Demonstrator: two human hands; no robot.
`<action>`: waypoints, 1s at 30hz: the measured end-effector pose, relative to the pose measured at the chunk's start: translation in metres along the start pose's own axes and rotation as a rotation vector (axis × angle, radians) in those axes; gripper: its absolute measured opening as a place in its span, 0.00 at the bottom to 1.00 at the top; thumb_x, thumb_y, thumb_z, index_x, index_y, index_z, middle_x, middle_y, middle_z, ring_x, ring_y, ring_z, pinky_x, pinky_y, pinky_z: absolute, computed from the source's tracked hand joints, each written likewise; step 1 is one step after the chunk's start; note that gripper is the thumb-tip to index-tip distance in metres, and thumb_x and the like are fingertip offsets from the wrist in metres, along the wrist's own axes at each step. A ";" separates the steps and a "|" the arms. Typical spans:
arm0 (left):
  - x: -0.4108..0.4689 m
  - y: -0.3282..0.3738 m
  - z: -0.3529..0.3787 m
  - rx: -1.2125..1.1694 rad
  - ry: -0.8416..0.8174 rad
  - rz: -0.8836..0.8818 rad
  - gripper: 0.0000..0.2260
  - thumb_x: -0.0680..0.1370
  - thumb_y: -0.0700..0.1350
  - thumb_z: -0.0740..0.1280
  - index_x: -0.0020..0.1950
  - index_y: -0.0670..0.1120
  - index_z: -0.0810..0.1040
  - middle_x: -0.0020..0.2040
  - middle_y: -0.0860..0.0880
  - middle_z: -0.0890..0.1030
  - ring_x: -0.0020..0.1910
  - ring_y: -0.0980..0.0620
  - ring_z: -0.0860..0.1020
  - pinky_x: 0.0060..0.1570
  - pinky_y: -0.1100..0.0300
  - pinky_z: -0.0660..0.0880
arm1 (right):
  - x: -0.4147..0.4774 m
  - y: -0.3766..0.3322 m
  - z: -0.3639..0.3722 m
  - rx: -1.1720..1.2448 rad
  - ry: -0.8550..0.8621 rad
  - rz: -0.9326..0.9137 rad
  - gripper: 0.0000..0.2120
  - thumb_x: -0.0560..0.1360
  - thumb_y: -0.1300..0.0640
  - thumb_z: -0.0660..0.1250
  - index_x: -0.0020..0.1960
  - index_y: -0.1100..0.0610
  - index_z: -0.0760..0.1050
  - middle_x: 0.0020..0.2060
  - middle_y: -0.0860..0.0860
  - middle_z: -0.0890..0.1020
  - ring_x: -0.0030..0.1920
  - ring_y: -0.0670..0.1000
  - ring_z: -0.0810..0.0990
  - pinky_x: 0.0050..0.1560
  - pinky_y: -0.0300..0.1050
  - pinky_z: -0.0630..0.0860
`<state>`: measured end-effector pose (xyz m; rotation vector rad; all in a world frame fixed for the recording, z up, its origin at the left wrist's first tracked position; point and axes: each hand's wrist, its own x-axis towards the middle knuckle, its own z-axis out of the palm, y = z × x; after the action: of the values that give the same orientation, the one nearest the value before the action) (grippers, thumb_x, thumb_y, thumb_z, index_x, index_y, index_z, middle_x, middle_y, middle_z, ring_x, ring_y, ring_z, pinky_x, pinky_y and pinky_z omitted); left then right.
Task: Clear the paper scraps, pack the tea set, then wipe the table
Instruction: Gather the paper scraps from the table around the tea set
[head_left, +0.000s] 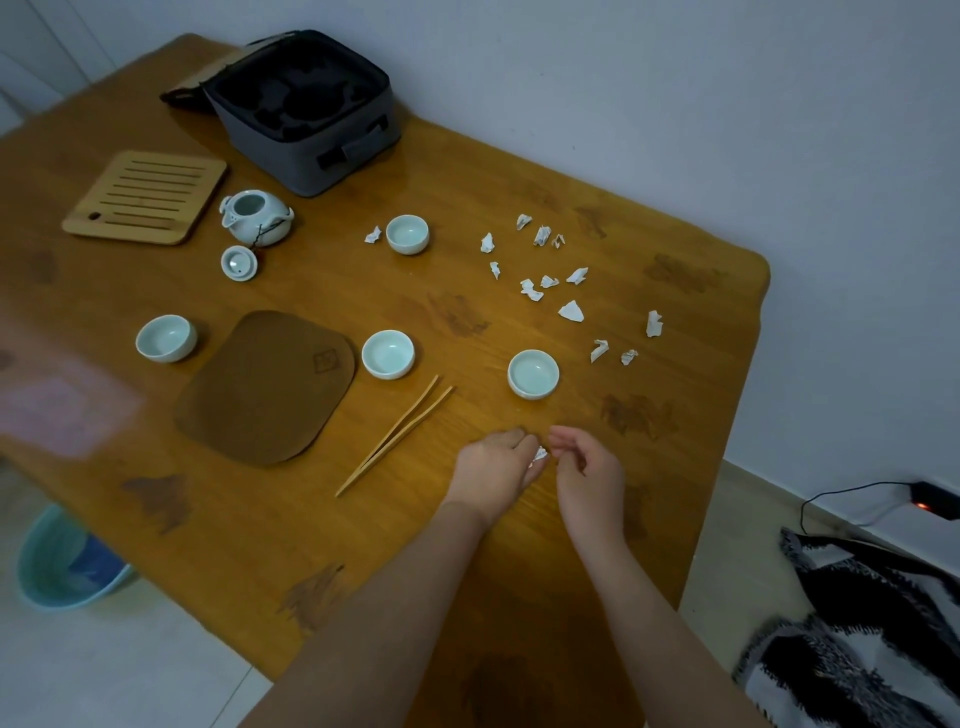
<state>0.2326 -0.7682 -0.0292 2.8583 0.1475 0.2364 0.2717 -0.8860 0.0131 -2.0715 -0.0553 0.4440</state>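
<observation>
Head view: I'm on scrap-clearing. My left hand (493, 467) curls round a crumpled white paper scrap (540, 456); my right hand (589, 475) is just beside it, grip unclear. Next I'd reach for the scattered scraps (571, 312) farther back.

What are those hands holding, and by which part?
A white paper scrap, one end tucked into the curled left hand. Fingertips of the right hand reach its other end; whether they pinch it is unclear.

**What your table carries**

Your wooden table (675, 291) holds an open grey case (311, 150) at the far edge. A bamboo tray (145, 197), teapot (255, 218) and lid (239, 263) sit left. You also have four cups (407, 234) (166, 338) (388, 354) (533, 374), a brown mat (265, 387), bamboo tongs (395, 436), and paper scraps (571, 312) scattered right
</observation>
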 end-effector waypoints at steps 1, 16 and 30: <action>0.002 -0.001 -0.002 0.000 -0.019 0.017 0.10 0.73 0.51 0.73 0.37 0.48 0.77 0.32 0.51 0.77 0.27 0.54 0.75 0.23 0.66 0.63 | 0.000 0.000 0.000 -0.003 -0.004 0.000 0.15 0.80 0.64 0.58 0.60 0.51 0.78 0.52 0.44 0.81 0.53 0.42 0.78 0.53 0.37 0.75; -0.010 -0.007 -0.055 -0.414 -0.075 -0.361 0.17 0.83 0.49 0.56 0.34 0.49 0.64 0.29 0.54 0.67 0.31 0.52 0.66 0.33 0.57 0.57 | -0.002 -0.032 0.011 -0.102 0.022 -0.080 0.15 0.80 0.62 0.58 0.61 0.49 0.78 0.57 0.44 0.80 0.58 0.44 0.77 0.60 0.46 0.76; -0.024 -0.006 -0.081 -0.820 0.001 -0.643 0.19 0.83 0.50 0.56 0.32 0.48 0.68 0.29 0.51 0.68 0.30 0.54 0.65 0.33 0.55 0.63 | -0.007 -0.066 0.029 -0.159 -0.053 -0.213 0.17 0.79 0.63 0.60 0.66 0.51 0.74 0.60 0.46 0.76 0.57 0.42 0.73 0.53 0.35 0.72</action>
<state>0.1946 -0.7448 0.0430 1.8808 0.7531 0.1195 0.2651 -0.8289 0.0575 -2.1803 -0.3496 0.3732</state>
